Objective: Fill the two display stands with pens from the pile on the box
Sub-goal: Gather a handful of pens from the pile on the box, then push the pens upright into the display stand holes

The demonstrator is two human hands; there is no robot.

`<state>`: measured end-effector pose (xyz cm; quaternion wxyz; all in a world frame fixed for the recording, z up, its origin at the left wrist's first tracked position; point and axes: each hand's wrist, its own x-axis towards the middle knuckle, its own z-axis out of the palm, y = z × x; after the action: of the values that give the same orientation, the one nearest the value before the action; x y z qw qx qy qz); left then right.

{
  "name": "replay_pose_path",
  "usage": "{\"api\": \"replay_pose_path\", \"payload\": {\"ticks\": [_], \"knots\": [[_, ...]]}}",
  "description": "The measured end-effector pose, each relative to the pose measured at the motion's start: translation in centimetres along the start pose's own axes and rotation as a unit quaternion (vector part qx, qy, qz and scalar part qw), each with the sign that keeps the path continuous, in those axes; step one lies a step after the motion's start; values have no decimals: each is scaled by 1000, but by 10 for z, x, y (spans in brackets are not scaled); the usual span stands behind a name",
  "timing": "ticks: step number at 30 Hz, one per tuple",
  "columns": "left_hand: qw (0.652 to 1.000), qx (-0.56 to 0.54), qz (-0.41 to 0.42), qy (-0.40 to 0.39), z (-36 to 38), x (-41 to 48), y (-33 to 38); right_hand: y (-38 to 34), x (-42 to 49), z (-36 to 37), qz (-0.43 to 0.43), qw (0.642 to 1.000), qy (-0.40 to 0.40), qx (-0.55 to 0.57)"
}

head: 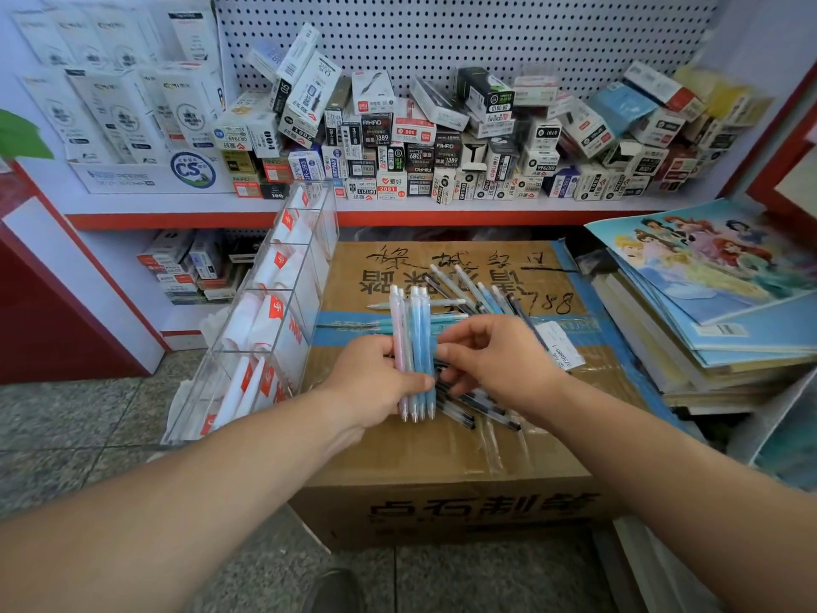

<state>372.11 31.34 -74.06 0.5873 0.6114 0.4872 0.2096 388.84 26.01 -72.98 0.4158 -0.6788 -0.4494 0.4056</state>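
Note:
A cardboard box (442,462) stands on the floor in front of the shelves. On its top lies a pile of pens (475,298), blue, white and dark. My left hand (376,382) grips an upright bundle of pens (415,347), pink and light blue, tips down, over the box. My right hand (499,360) is beside it, its fingertips pinching the right side of the bundle. A clear acrylic display stand (269,311) with several compartments holding white and red cards leans against the box's left side. Only one stand is visible.
A red-edged shelf (398,214) behind the box carries many small pen cartons. To the right of the box is a stack of books with a cartoon cover (716,276). The floor (79,418) is grey tile. Red panels flank both sides.

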Motion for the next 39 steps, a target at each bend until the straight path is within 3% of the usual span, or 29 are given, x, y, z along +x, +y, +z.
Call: {"api": "replay_pose_path", "payload": {"ticks": [3, 7, 18, 26, 32, 39], "knots": [[1000, 9, -9, 10, 1, 3, -2, 9, 14, -13, -67, 968, 92, -223], [999, 26, -6, 23, -1, 4, -5, 22, 23, -25, -47, 922, 40, -382], [999, -18, -29, 23, -4, 9, -6, 24, 26, -24, -31, 918, -24, -395], [999, -38, -11, 8, 3, 8, -1, 23, 11, -32, -43, 966, 41, -253], [999, -37, 7, -24, 25, 4, 14, 16, -23, -59, -3, 992, 41, -116], [997, -9, 34, -69, 92, 1, 42, 26, -87, -119, 62, 992, 99, 49]]}}
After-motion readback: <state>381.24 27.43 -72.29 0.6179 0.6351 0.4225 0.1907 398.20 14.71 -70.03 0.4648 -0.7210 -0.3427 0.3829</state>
